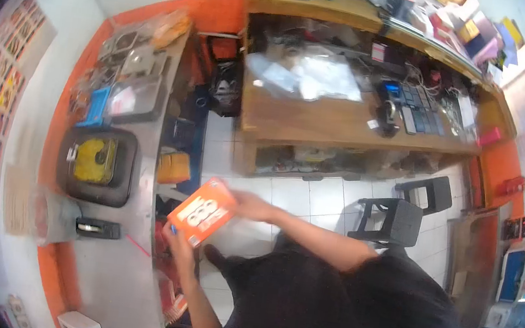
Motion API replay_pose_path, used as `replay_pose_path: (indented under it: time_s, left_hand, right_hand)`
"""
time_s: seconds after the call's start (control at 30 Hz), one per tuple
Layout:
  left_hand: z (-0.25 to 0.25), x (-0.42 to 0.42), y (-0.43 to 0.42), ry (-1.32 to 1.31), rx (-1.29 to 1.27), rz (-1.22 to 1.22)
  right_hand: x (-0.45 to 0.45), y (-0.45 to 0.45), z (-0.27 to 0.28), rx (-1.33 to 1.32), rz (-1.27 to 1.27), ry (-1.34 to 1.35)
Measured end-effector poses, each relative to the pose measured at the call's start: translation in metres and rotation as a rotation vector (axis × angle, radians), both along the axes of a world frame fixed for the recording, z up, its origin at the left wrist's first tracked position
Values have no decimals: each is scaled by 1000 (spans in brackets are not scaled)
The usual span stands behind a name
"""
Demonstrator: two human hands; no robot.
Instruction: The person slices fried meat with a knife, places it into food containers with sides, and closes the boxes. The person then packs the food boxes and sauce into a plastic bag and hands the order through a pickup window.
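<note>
An orange box (203, 212) with white printing is held tilted in front of my body, near the edge of the metal counter. My left hand (180, 246) grips its lower left corner, with a small blue spot by the fingers that I cannot make out. At the upper right edge, my right hand (252, 207) is closed on the same box; its fingertips are partly hidden and slightly blurred. To the left on the counter lie a black tape dispenser (98, 228) and a thin pink stick (138, 245).
The metal counter (110, 283) carries a black tray (116, 193) with a yellow-filled container (94, 160), and a blue basket (93, 107). Ahead stands a wooden desk (306, 127) with plastic bags (325, 77) and another tape dispenser (388, 114). Dark stools (393, 221) stand on the tiled floor.
</note>
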State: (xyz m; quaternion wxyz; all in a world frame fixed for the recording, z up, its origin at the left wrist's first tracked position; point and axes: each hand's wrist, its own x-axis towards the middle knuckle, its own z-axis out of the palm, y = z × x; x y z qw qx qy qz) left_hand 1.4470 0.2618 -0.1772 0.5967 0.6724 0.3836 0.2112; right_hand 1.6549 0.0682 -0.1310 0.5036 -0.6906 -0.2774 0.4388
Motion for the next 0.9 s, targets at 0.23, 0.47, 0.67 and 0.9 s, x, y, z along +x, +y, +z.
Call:
replay_pose_path:
  time_s: [0.23, 0.47, 0.67, 0.9]
  left_hand:
    - [25, 288, -157, 30, -277, -558]
    - [-44, 514, -278, 84, 45, -747]
    - [-60, 627, -297, 189, 163, -938]
    - [-62, 779, -268, -61, 884, -1132]
  right_hand:
    - [169, -219, -2, -63, -547, 82]
    - [314, -347, -43, -107, -909, 220]
    - [385, -411, -87, -40, -1002, 368]
    - [427, -427, -50, -309, -1044, -218]
